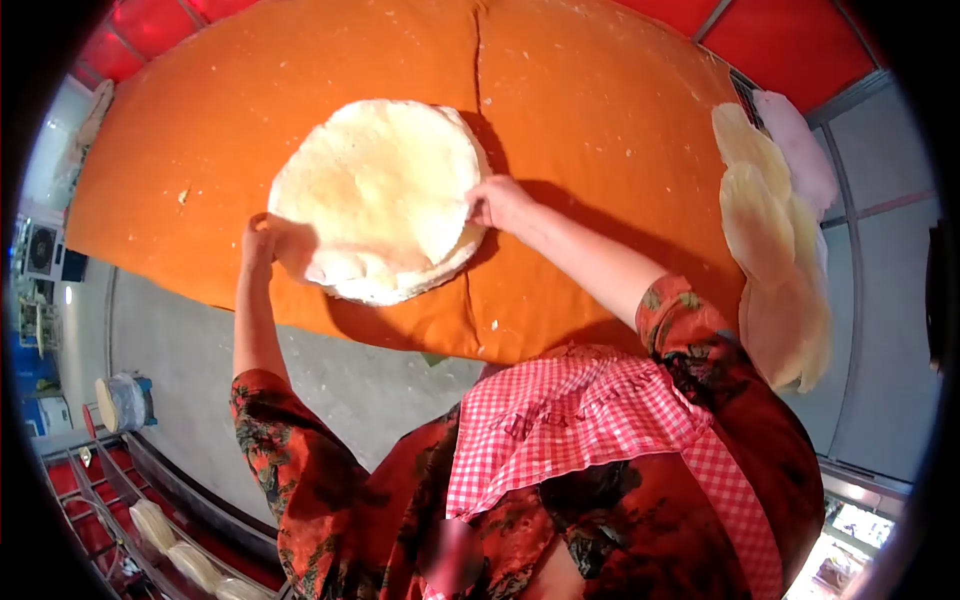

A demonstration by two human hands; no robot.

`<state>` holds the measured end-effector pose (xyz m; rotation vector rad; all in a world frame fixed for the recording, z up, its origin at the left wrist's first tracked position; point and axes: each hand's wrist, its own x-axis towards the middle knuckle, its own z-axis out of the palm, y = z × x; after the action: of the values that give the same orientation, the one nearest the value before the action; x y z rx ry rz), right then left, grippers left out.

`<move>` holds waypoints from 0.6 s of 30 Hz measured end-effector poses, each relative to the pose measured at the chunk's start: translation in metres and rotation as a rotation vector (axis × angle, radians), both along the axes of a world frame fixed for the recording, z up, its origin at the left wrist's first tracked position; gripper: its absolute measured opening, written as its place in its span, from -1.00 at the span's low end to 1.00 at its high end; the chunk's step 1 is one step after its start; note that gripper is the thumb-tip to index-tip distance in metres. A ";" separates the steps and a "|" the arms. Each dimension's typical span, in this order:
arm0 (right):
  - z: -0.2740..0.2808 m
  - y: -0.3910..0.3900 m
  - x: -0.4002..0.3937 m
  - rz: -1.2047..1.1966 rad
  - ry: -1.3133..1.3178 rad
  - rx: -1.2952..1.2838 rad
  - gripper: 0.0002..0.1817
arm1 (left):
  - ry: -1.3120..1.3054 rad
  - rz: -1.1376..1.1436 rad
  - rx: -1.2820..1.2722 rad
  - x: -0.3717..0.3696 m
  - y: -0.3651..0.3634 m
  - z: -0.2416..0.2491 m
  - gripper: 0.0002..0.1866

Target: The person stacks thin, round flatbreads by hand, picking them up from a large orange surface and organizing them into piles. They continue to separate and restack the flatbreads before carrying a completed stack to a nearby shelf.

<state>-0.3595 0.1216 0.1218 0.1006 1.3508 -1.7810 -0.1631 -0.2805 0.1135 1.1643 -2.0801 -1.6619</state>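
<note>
On the orange cloth lies a stack of large, round, pale flatbreads, with the layers showing along its lower and right edges. My left hand is closed at the lower left rim of the top flatbread, and its fingertips are partly in shadow. At the right rim, my right hand pinches the edge between thumb and fingers. How many layers each hand has hold of cannot be made out.
Several thin flatbreads overlap along the table's right edge, near a pinkish-white bundle. At lower left stands a rack holding more pale breads. Crumbs dot the cloth, and grey floor shows below its front edge.
</note>
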 end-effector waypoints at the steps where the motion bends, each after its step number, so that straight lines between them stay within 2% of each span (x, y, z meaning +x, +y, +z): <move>1: 0.007 0.001 -0.002 0.024 0.003 -0.015 -0.86 | 0.058 0.035 0.014 0.001 0.012 0.013 -0.44; 4: 0.053 -0.003 0.002 -0.025 0.100 -0.040 -0.87 | 0.096 0.042 0.105 -0.003 0.017 0.043 -0.45; 5: 0.050 -0.001 0.004 -0.037 0.151 -0.005 -0.86 | 0.113 0.042 0.133 -0.002 0.018 0.044 -0.44; 8: 0.037 0.015 0.008 -0.022 0.238 0.109 -0.87 | -0.015 0.008 -0.178 0.000 0.010 -0.001 -0.48; 9: 0.024 0.016 0.009 -0.021 0.211 0.198 -0.86 | -0.051 -0.009 -0.286 -0.002 0.008 -0.017 -0.49; 10: 0.020 0.019 0.009 0.053 0.290 0.325 -0.87 | -0.054 -0.011 -0.441 0.000 0.007 -0.031 -0.52; 13: -0.008 0.019 0.004 0.149 0.560 0.630 -0.74 | -0.180 0.121 -0.554 -0.004 0.030 -0.023 -0.48; 15: -0.010 0.021 0.006 0.168 0.750 0.768 -0.69 | -0.178 0.184 -0.431 -0.001 0.039 -0.016 -0.41; 16: -0.010 0.021 0.010 0.117 0.891 0.919 -0.62 | -0.199 0.216 -0.352 -0.001 0.043 -0.011 -0.39; 18: -0.018 0.019 0.011 0.050 0.834 0.933 -0.56 | -0.189 0.195 -0.219 0.005 0.037 -0.015 -0.31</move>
<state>-0.3488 0.1402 0.1042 -0.1986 2.6682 -1.0072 -0.1577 -0.2438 0.0986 1.4425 -2.1130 -1.2456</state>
